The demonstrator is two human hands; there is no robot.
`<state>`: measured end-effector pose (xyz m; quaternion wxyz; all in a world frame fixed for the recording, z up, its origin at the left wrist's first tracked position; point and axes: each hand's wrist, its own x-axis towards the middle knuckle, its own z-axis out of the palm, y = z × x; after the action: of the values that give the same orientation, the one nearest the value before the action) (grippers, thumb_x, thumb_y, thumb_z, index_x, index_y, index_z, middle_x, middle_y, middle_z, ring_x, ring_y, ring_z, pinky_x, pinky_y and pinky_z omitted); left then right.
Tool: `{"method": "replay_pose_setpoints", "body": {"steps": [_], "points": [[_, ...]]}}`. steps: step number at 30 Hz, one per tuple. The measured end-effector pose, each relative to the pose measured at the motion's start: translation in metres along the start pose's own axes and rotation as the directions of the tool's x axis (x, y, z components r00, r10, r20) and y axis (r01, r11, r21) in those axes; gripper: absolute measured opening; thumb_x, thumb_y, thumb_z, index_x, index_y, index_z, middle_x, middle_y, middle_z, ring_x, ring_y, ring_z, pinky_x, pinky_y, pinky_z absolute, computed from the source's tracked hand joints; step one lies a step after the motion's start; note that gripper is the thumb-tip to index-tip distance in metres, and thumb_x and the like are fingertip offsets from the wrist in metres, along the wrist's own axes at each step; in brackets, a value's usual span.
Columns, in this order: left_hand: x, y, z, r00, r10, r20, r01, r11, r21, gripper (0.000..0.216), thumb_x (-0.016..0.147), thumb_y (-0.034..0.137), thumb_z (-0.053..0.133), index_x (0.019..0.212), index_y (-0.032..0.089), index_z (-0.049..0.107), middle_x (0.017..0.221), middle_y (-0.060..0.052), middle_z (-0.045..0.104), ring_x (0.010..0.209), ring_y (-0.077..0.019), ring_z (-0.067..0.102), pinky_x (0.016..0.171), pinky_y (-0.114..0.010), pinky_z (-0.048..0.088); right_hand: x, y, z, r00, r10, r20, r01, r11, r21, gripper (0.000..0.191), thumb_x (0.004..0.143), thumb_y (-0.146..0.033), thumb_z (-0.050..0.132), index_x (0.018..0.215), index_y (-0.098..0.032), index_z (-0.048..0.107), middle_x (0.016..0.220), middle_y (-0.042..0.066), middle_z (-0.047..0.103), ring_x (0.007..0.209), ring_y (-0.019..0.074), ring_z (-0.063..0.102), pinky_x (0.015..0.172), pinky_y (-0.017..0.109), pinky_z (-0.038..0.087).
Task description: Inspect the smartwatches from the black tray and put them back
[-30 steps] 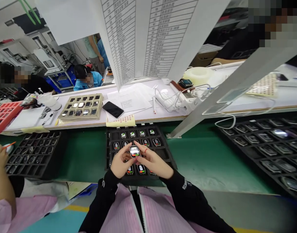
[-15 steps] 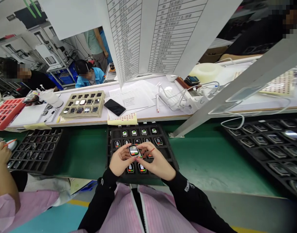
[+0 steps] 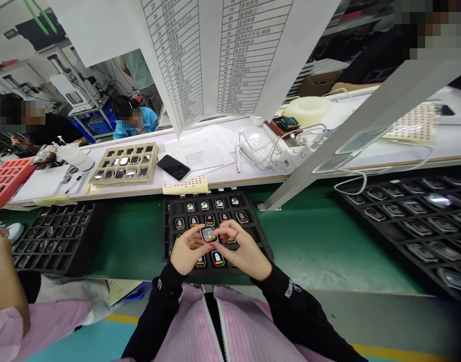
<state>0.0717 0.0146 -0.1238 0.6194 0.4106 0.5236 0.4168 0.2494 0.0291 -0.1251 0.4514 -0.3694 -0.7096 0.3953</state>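
Observation:
A square smartwatch body (image 3: 207,234) with a lit screen showing a coloured bar is held in front of me, above a black compartment tray (image 3: 259,235). My left hand (image 3: 188,250) grips its left side between thumb and fingers. My right hand (image 3: 245,250) pinches its lower right corner, with fingertips partly covering the screen. Several similar watch bodies, such as one (image 3: 217,258) just below my hands, sit in the tray's pockets. My hands hide the tray's middle pockets.
A green mat (image 3: 301,251) lies under the trays, with black trays of watches to both sides. On the left, a co-worker's hand (image 3: 0,249) holds a small orange-tipped tool. Along the white bench behind are a phone, papers, cables and a beige tray of watches.
My right fingers have closed in over the watch's lower right corner, covering more of the screen. The view has shifted slightly as my head moved.

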Motion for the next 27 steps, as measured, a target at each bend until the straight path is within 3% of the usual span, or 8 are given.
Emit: {"method": "replay_pose_setpoints", "body": {"steps": [11,16,20,24,27], "points": [[-0.010,0.000,0.005,0.997,0.073,0.015,-0.074,0.994,0.078,0.063,0.067,0.026,0.079,0.124,0.015,0.056,0.090,-0.005,0.065,0.076,-0.0114,0.061,0.072,-0.024,0.050,-0.006,-0.008,-0.002,0.998,-0.065,-0.006,0.064,0.993,-0.102,0.010,0.091,-0.019,0.059,0.090,-0.021,0.069,0.083,0.002,0.049,0.079,0.0171,0.055,0.071,0.028,0.045],[-0.014,-0.004,0.008,0.993,0.085,0.085,-0.096,0.986,0.137,0.058,0.067,0.018,0.075,0.122,0.016,0.056,0.090,-0.004,0.062,0.074,-0.0103,0.060,0.071,-0.024,0.050,-0.005,-0.011,-0.005,0.999,-0.048,-0.013,0.046,0.992,-0.121,0.014,0.095,-0.024,0.056,0.091,-0.020,0.068,0.082,0.002,0.053,0.075,0.0163,0.055,0.067,0.027,0.045],[-0.013,-0.004,0.009,0.991,0.090,0.094,-0.103,0.985,0.138,0.055,0.068,0.016,0.073,0.121,0.018,0.056,0.096,-0.004,0.061,0.073,-0.0091,0.060,0.070,-0.022,0.050,-0.007,-0.013,-0.009,0.986,0.034,-0.163,-0.046,0.996,-0.071,0.016,0.097,-0.030,0.053,0.090,-0.020,0.063,0.073,0.000,0.055,0.064,0.0138,0.053,0.061,0.025,0.044],[-0.005,0.019,0.000,0.977,0.211,0.013,-0.210,0.967,0.147,0.049,0.074,0.018,0.069,0.120,0.019,0.052,0.106,-0.007,0.060,0.083,-0.0116,0.062,0.073,-0.022,0.050,-0.011,-0.012,-0.016,0.940,0.193,-0.281,-0.156,0.976,0.149,0.017,0.099,-0.037,0.052,0.096,-0.021,0.058,0.062,-0.003,0.055,0.053,0.0122,0.053,0.051,0.021,0.045],[0.003,0.049,-0.010,0.937,0.348,-0.035,-0.340,0.930,0.137,0.046,0.076,0.020,0.069,0.117,0.020,0.050,0.105,-0.006,0.058,0.084,-0.0121,0.062,0.072,-0.023,0.051,-0.015,-0.011,-0.019,0.928,0.262,-0.266,-0.205,0.953,0.223,0.024,0.095,-0.044,0.057,0.094,-0.020,0.060,0.075,0.003,0.064,0.057,0.0132,0.059,0.050,0.022,0.051]]}}
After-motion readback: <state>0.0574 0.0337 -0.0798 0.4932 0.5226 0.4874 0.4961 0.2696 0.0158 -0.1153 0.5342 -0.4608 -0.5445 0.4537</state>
